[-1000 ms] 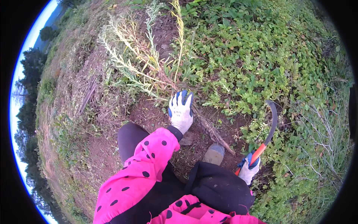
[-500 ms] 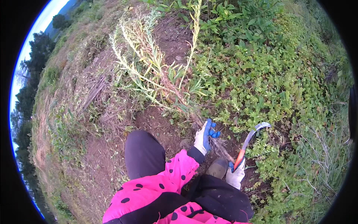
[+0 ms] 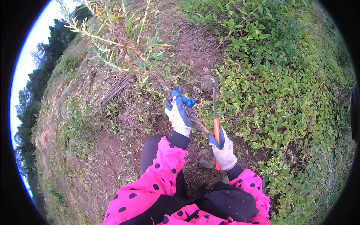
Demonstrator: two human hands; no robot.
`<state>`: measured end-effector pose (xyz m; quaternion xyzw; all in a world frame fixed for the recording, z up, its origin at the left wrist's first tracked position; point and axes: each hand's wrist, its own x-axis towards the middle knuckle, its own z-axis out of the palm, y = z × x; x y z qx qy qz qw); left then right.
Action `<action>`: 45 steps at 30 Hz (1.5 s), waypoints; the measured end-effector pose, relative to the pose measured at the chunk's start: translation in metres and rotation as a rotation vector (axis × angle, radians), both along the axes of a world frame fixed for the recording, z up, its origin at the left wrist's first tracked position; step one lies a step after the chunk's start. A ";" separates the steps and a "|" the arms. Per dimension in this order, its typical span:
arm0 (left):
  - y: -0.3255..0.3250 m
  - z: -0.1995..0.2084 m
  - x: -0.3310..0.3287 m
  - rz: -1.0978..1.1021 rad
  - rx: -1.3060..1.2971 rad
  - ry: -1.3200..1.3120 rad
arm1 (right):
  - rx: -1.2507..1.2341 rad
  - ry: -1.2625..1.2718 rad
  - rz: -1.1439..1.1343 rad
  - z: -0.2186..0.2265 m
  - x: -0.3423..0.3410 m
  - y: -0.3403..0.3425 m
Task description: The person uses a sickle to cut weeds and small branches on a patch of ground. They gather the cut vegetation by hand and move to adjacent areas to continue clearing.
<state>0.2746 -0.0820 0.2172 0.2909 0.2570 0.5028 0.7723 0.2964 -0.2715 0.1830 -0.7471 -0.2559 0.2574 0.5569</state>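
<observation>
My left hand [image 3: 179, 110], in a white and blue glove, is closed round the stem of a tall leafy plant [image 3: 129, 45]. The plant leans up and to the left, its pale narrow leaves at the far end and its bare stalk toward me. My right hand [image 3: 223, 148], gloved the same way, grips the orange handle of a sickle [image 3: 216, 129]. The curved blade points away from me, seen nearly edge-on. The stalk's lower end reaches the right hand's fingers; whether they also hold it I cannot tell.
Low green ground cover [image 3: 270, 108] spreads on the right, with a leafy bush [image 3: 255, 30] at the far right. A pile of cut stalks [image 3: 114, 89] lies to the left. Stones [image 3: 206, 159] sit in the brown soil near my feet. Dark trees [image 3: 48, 56] stand beyond the slope.
Both hands have risen away from me and to the left, carrying the plant along. The sickle has come up from beside my foot, its blade turned more upright.
</observation>
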 end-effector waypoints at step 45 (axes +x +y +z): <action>-0.406 -0.042 0.176 -1.161 2.415 0.063 | 0.233 0.107 -1.687 0.060 -0.147 -0.328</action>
